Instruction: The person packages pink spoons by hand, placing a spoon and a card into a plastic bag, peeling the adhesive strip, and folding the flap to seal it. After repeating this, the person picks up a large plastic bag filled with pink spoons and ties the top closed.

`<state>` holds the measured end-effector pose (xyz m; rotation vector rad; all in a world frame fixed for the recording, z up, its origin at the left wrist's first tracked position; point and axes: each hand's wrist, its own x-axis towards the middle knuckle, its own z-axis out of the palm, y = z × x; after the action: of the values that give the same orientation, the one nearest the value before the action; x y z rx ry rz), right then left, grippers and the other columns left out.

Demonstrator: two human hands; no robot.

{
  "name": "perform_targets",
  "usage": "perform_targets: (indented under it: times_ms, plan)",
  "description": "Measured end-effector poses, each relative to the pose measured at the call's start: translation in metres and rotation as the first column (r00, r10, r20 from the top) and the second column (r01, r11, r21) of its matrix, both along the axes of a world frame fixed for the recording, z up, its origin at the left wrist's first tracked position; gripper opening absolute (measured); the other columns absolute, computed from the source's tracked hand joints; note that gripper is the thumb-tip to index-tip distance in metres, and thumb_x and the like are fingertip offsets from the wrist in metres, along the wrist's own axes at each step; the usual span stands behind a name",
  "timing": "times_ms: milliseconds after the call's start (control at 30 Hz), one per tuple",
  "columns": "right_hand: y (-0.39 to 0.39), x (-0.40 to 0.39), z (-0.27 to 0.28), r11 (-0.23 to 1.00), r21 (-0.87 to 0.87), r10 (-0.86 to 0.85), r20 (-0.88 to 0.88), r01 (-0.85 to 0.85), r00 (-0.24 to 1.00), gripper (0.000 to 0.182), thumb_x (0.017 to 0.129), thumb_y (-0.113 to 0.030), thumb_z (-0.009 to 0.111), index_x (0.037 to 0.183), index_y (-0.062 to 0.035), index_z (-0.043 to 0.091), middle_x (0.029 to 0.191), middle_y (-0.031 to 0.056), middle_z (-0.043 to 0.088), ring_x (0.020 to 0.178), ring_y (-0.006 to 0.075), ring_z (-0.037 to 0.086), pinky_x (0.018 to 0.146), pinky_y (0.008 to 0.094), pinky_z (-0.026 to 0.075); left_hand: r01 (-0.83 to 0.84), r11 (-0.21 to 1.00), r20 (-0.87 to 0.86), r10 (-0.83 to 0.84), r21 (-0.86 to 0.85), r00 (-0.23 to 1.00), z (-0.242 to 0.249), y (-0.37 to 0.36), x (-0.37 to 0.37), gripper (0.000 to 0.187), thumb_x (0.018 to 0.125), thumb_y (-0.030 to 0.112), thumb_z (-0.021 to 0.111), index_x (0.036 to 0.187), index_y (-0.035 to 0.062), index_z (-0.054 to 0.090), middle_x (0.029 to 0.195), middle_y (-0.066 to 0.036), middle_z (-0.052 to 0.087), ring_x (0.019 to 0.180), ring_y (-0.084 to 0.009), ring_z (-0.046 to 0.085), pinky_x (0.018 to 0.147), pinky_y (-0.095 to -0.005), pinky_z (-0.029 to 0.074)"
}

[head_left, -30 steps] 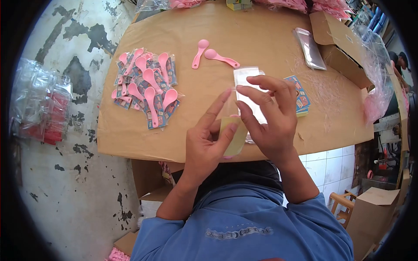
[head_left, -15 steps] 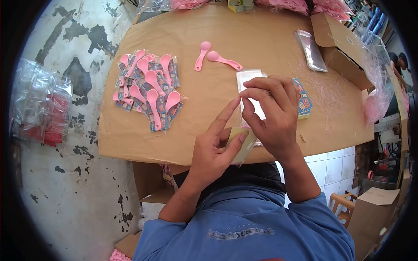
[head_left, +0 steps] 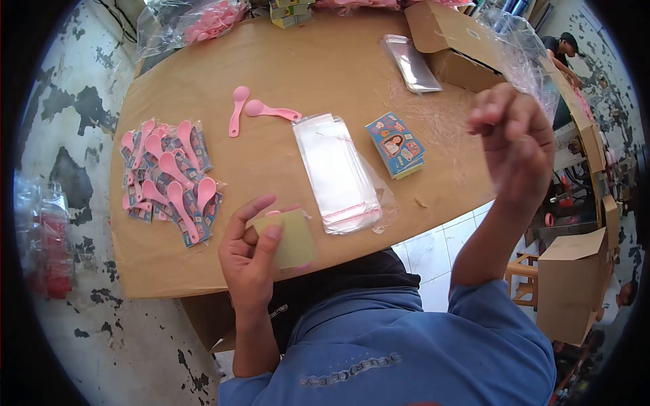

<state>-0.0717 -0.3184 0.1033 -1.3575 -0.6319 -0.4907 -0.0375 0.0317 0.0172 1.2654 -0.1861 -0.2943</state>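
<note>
My left hand (head_left: 252,260) pinches a bagged yellowish card (head_left: 288,238) between thumb and fingers, at the near edge of the table; a bit of pink shows around the card. Raised over the table's right side, my right hand (head_left: 516,145) is blurred, its fingers bent and drawn together; whether anything thin is between them cannot be made out. Between the hands lies a stack of clear plastic bags (head_left: 338,176), with a stack of blue printed cards (head_left: 395,144) to its right. Two pink spoons (head_left: 271,110) rest beyond the bags.
Bagged pink spoons with cards (head_left: 169,172) are heaped on the table's left. At the back right are a cardboard box (head_left: 460,64), another pack of clear bags (head_left: 411,64) and plastic strands (head_left: 443,125). Another person (head_left: 562,51) is at the far right.
My right hand has left my left hand and moved up to the right. My left hand keeps the bagged card. The view has shifted, uncovering the bag stack and blue cards.
</note>
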Motion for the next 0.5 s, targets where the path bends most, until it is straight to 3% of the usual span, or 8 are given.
perform_targets:
  times_ms: [100,133,200,300,400,433,467,500]
  plan:
    - [-0.055,0.000,-0.003,0.949,-0.196,-0.305,-0.374,0.247,0.876,0.022,0.102,-0.010,0.062,0.119,0.0030,0.066,0.123,0.0170,0.069,0.112,0.0214,0.068,0.101,0.0357,0.052,-0.033,0.999,0.034,0.034,-0.037,0.999,-0.015,0.006,0.006,0.035,0.103,0.007,0.065,0.135,-0.0056,0.057,0.120,-0.028,0.073,0.113,-0.0266,0.073,0.098,-0.0354,0.058]
    - [-0.089,0.018,-0.030,0.654,-0.630,-0.695,-0.280,0.420,0.662,0.031,0.103,-0.010,0.062,0.132,0.0010,0.064,0.130,0.0162,0.069,0.116,0.0233,0.068,0.105,0.0368,0.051,-0.034,0.998,0.048,0.036,-0.044,0.998,-0.017,0.007,0.007,0.032,0.103,0.006,0.065,0.133,-0.0051,0.058,0.122,-0.027,0.072,0.114,-0.0259,0.073,0.099,-0.0354,0.058]
    - [-0.091,0.007,-0.024,0.637,-0.565,-0.735,-0.240,0.525,0.634,0.035,0.103,-0.011,0.062,0.136,0.0001,0.062,0.133,0.0169,0.068,0.119,0.0245,0.068,0.107,0.0369,0.051,-0.041,0.997,0.069,0.046,-0.060,0.997,-0.014,0.004,0.008,0.029,0.102,0.006,0.066,0.129,-0.0045,0.061,0.124,-0.024,0.072,0.113,-0.0221,0.071,0.099,-0.0335,0.056]
    - [-0.088,-0.009,-0.016,0.620,-0.457,-0.773,-0.218,0.638,0.596,0.041,0.104,-0.013,0.062,0.144,-0.0012,0.058,0.137,0.0180,0.067,0.123,0.0263,0.068,0.109,0.0371,0.050,-0.083,0.994,0.057,0.086,-0.066,0.995,-0.009,-0.006,0.003,0.026,0.101,0.005,0.068,0.126,-0.0043,0.065,0.120,-0.016,0.072,0.108,-0.0151,0.067,0.099,-0.0293,0.052]
    - [-0.116,-0.021,-0.017,0.973,0.055,-0.191,-0.352,0.224,0.917,0.039,0.105,-0.020,0.063,0.140,-0.0018,0.062,0.139,0.0189,0.066,0.121,0.0288,0.069,0.107,0.0386,0.052,-0.088,0.995,0.060,0.092,-0.056,0.994,-0.013,-0.011,0.006,0.027,0.101,0.005,0.069,0.126,-0.0045,0.065,0.113,-0.011,0.071,0.102,-0.0127,0.065,0.095,-0.0282,0.052]
    - [-0.120,-0.013,-0.024,0.758,-0.412,-0.644,-0.358,0.505,0.675,0.034,0.106,-0.019,0.062,0.136,-0.0022,0.065,0.139,0.0172,0.067,0.120,0.0289,0.070,0.105,0.0396,0.053,-0.084,0.995,0.063,0.087,-0.054,0.994,-0.011,-0.014,0.006,0.028,0.101,0.005,0.069,0.127,-0.0045,0.065,0.111,-0.010,0.071,0.100,-0.0117,0.064,0.094,-0.0275,0.052]
    - [-0.119,-0.001,-0.031,0.306,-0.772,-0.933,-0.126,0.558,0.338,0.030,0.106,-0.017,0.061,0.132,-0.0026,0.068,0.140,0.0154,0.067,0.119,0.0290,0.070,0.104,0.0406,0.053,-0.093,0.994,0.066,0.096,-0.050,0.993,-0.010,-0.015,0.006,0.028,0.101,0.005,0.070,0.127,-0.0046,0.065,0.109,-0.008,0.070,0.098,-0.0108,0.063,0.092,-0.0267,0.052]
    - [-0.098,-0.001,-0.039,-0.459,-0.742,-0.768,0.608,0.489,0.201,0.025,0.106,-0.015,0.061,0.126,-0.0037,0.072,0.135,0.0113,0.071,0.116,0.0237,0.069,0.101,0.0393,0.053,-0.073,0.996,0.068,0.076,-0.050,0.995,-0.008,-0.015,0.006,0.028,0.101,0.005,0.070,0.127,-0.0047,0.066,0.109,-0.008,0.071,0.098,-0.0101,0.063,0.091,-0.0260,0.052]
